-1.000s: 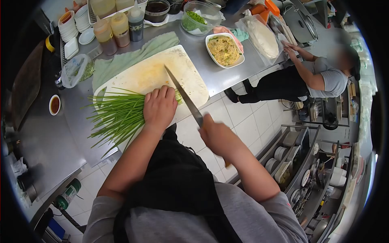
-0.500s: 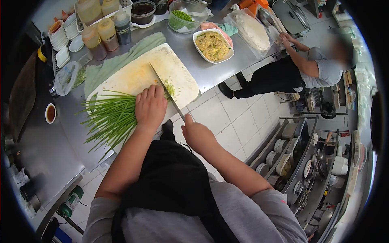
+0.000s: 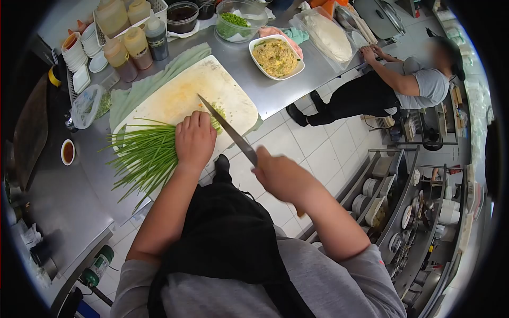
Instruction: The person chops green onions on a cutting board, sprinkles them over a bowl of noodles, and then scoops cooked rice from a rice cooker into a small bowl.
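Note:
A bunch of long green onions (image 3: 146,156) lies across the white cutting board (image 3: 175,93), its leaf ends fanned out over the left edge. My left hand (image 3: 195,139) is closed over the bunch near its cut end, pressing it on the board. In my right hand (image 3: 285,177) is a kitchen knife (image 3: 233,132), gripped by the handle. Its long blade slants over the board's right part, with the tip just beyond my left fingertips. Small chopped green onion pieces (image 3: 218,112) lie by the blade, partly hidden by it and my left hand.
A green cloth (image 3: 123,98) sticks out from under the board. Sauce bottles (image 3: 139,49) and a small sauce dish (image 3: 68,152) stand to the left. Beyond the board is a square bowl of food (image 3: 275,58). A co-worker (image 3: 387,79) stands at the counter's far end.
My right hand has drawn back to the right and risen, bringing the knife away from the cut end. My left hand stays on the green onions. The co-worker's hands have shifted slightly.

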Demonstrator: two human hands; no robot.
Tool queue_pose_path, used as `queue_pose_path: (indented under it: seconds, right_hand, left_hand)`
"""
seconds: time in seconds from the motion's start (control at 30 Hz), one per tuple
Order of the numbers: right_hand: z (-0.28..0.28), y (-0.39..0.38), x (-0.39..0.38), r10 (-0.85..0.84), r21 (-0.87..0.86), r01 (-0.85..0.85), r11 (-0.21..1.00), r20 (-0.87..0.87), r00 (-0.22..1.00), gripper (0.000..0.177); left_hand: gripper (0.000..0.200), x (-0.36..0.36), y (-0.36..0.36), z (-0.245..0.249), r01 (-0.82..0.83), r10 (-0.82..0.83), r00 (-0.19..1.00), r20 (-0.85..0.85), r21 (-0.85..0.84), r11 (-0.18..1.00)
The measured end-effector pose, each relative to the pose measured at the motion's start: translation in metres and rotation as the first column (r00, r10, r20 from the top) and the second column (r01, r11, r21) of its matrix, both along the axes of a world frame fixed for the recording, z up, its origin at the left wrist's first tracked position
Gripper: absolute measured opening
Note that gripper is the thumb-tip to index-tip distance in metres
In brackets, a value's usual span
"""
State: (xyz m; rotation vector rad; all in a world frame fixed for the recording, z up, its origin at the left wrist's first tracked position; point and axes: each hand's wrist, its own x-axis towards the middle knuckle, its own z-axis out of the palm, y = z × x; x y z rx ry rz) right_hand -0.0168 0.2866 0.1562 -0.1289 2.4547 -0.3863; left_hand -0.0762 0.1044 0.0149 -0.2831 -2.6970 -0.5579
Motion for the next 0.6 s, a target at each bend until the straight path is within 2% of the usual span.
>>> queue_pose_path:
  seconds: [0.03,0.17,0.3,0.37,0.5,0.6]
  right_hand:
    - [0.004,0.002,0.011,-0.016,0.002,0.016,1.000,0.040,0.999,0.027]
    - [-0.059,-0.013,0.016,-0.037,-0.006,0.037,0.999,-0.076,0.996,0.027]
    - [-0.009,-0.009,-0.010,-0.007,-0.029,0.005,1.000,-0.073,0.997,0.027]
    - [0.018,0.000,0.007,0.004,0.013,-0.005,1.000,0.110,0.994,0.030]
    - [-0.059,-0.019,0.007,-0.035,-0.008,0.034,0.999,-0.074,0.997,0.028]
    - [-0.021,-0.015,-0.015,0.003,-0.043,-0.005,0.999,-0.053,0.999,0.027]
  left_hand:
    - [0.015,0.000,0.000,-0.001,0.001,-0.001,1.000,-0.012,0.006,1.000]
    - [0.015,-0.001,0.000,-0.002,0.003,-0.003,1.000,-0.001,0.002,1.000]
    - [0.016,-0.001,0.001,0.000,0.010,-0.010,1.000,0.020,0.018,1.000]
    - [0.017,0.000,0.000,0.000,0.002,-0.003,1.000,0.028,0.040,0.999]
    - [0.017,0.001,0.000,0.001,0.009,-0.010,1.000,0.028,0.016,1.000]
    - [0.018,0.000,0.000,0.001,0.014,-0.015,1.000,0.028,0.013,1.000]
